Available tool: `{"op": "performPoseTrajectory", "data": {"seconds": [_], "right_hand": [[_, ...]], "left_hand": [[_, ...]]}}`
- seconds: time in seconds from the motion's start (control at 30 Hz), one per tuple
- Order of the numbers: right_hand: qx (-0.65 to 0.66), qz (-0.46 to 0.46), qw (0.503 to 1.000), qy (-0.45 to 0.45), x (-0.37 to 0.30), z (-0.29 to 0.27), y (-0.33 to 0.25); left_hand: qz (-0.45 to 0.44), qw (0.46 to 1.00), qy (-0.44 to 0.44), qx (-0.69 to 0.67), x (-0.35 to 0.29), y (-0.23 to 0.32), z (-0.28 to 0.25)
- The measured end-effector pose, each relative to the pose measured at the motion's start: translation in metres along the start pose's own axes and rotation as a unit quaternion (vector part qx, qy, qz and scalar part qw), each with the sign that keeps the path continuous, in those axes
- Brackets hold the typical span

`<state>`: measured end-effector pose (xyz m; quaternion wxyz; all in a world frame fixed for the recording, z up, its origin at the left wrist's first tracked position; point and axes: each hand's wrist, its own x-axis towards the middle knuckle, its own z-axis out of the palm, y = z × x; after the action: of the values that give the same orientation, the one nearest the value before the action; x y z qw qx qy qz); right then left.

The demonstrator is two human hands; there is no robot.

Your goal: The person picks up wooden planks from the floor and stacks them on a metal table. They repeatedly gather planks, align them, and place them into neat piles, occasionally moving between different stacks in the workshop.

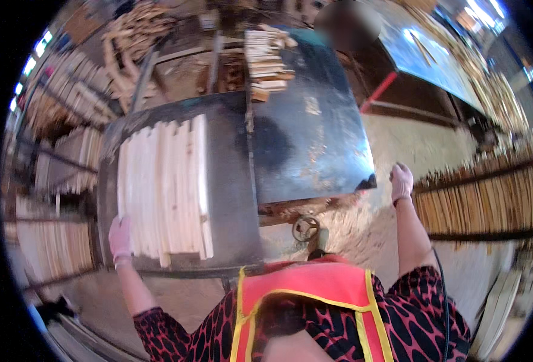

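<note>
Pale wooden strips lie side by side in a row on a dark metal table at the left. My left hand, in a light pink glove, is against the left edge of this row near its front corner. Its fingers look stretched along the edge rather than wrapped round a strip, though the picture is blurred. My right hand, gloved alike, is held out in the air to the right, between a machine table and a rack of wood. Its fingers are curled in, and nothing shows in them.
A shiny metal machine table adjoins on the right, with short wood pieces at its far left and a handwheel below. Racks of upright strips stand right, more stacks left. Another person is beyond the machine.
</note>
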<state>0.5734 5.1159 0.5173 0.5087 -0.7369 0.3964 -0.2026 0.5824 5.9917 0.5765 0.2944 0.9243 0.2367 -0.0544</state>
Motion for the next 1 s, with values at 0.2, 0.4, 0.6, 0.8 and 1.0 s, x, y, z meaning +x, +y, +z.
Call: {"op": "performPoseTrajectory", "data": {"seconds": [0.2, 0.4, 0.6, 0.8, 1.0], "right_hand": [[0.177, 0.184, 0.962, -0.092, 0.081, 0.033, 0.083], [0.284, 0.355, 0.869, -0.195, 0.098, 0.101, 0.124], [0.341, 0.245, 0.791, -0.445, 0.096, 0.099, 0.127], [0.275, 0.311, 0.774, -0.478, 0.14, 0.1, 0.174], [0.069, 0.158, 0.898, -0.405, 0.038, 0.139, 0.024]], "left_hand": [[0.009, 0.96, 0.182, 0.212, -0.043, -0.011, 0.005], [-0.081, 0.962, 0.152, 0.212, -0.177, 0.071, 0.019], [-0.096, 0.939, 0.194, 0.268, -0.262, 0.097, 0.021], [-0.199, 0.924, 0.14, 0.296, -0.282, 0.135, 0.035], [-0.126, 0.944, 0.169, 0.254, -0.257, 0.1, 0.025]]}}
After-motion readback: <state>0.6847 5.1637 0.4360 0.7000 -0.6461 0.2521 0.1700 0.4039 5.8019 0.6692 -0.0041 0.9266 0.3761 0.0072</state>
